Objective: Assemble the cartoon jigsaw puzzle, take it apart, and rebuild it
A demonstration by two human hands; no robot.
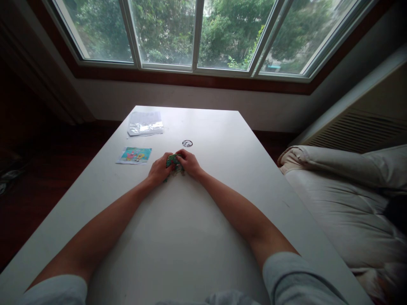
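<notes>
Between the left hand (158, 170) and right hand (190, 163), at the surface (190, 237), are the pieces (173, 160), with a card (135, 156) to their left, a packet (145, 123) behind that card, an inset (187, 143) just behind the right hand, a window (162, 34) beyond the surface and cushions (333, 203) to its right.

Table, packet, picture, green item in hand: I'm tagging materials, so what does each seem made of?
Table: probably laminate, satin white; it softly reflects light.
Packet: likely clear plastic, glossy; bright, crinkled glints.
Picture: apparently paper or card, colour-printed; thin, flat sheet.
Green item: perhaps printed card, being patterned; too small to tell.
</notes>
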